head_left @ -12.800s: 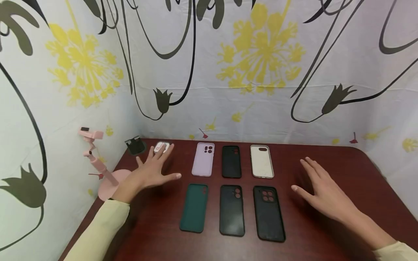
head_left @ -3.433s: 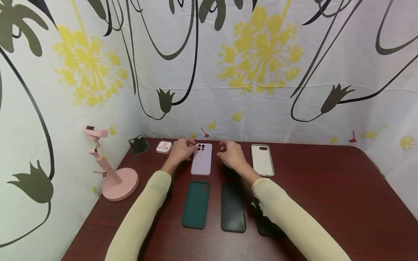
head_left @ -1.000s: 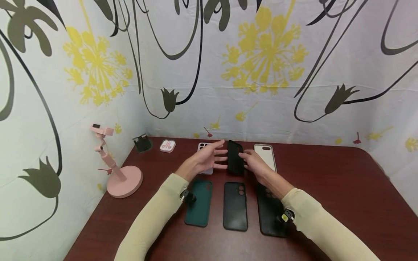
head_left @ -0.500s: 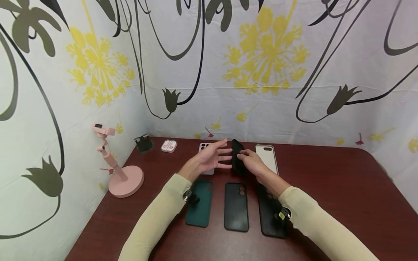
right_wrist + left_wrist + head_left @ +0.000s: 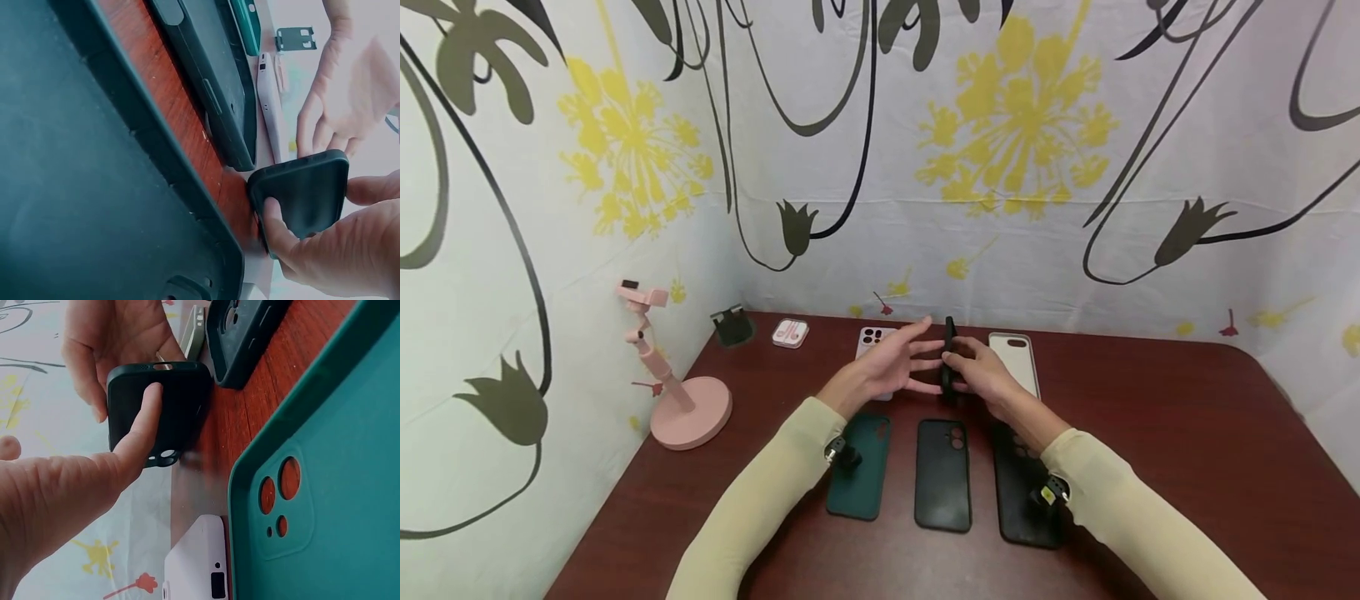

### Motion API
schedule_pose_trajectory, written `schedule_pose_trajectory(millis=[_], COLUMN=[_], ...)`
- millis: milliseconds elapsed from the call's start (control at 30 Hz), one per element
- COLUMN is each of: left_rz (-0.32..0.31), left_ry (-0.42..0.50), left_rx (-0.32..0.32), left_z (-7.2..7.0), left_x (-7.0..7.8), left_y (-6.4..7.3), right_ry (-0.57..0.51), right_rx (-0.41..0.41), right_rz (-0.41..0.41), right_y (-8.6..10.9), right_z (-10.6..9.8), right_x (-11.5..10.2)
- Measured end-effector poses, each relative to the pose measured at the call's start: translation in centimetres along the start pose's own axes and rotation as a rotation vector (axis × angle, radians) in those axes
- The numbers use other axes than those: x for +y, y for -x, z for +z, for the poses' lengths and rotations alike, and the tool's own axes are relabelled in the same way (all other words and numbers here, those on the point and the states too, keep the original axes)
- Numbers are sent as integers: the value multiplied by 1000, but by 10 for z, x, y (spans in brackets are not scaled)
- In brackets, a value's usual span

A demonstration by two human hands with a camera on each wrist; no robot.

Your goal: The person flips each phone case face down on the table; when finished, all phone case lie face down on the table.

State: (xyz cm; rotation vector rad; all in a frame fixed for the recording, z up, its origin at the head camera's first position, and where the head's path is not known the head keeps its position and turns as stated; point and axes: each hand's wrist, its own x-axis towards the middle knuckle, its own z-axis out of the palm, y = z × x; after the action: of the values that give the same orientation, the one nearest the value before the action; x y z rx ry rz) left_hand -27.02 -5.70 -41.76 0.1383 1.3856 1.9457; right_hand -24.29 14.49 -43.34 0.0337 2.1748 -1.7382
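A small black phone case (image 5: 949, 354) stands upright, edge-on to the head view, in the back row. My right hand (image 5: 988, 375) pinches it; in the right wrist view the thumb (image 5: 278, 228) presses its inner face. On the other side, my left hand (image 5: 887, 367) has its fingers extended; in the left wrist view a finger (image 5: 147, 419) lies against the case's outer face. Partly behind the left hand is a lilac phone case (image 5: 872, 336). A cream-white phone case (image 5: 1015, 362) lies right of the held one, partly covered by the right hand.
The front row holds a teal case (image 5: 859, 483), a dark case (image 5: 942, 475) and a larger black case (image 5: 1026, 508) under the right forearm. A pink phone stand (image 5: 692, 412), a dark bracket (image 5: 732, 327) and boxed earphones (image 5: 790, 333) stand at the back left.
The black case, flat on the table at first, was raised by my right hand and has turned from tilted to edge-on. My left hand has shifted slightly right, staying beside it.
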Motion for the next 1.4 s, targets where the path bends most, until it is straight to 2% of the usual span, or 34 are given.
schedule_pose_trajectory(millis=[167, 333, 567, 833, 1167, 1400], left_rz=[-18, -29, -44, -76, -96, -119], left_ry=[-18, -73, -127, -90, -77, -149], left_rx=[-25, -39, 3, 66, 105, 154], left_z=[0, 0, 0, -1, 2, -1], left_x=[-3, -8, -13, -14, -13, -13], left_y=[-4, -8, -12, -15, -16, -16], right_ry=[-30, -12, -3, -16, 18, 19], right_rx=[-4, 31, 76, 77, 97, 108], right_rz=[25, 16, -5, -14, -14, -14], right_y=[0, -3, -3, -1, -1, 0], right_z=[-3, -5, -8, -6, -6, -5], right_x=[-1, -3, -2, -2, -1, 0])
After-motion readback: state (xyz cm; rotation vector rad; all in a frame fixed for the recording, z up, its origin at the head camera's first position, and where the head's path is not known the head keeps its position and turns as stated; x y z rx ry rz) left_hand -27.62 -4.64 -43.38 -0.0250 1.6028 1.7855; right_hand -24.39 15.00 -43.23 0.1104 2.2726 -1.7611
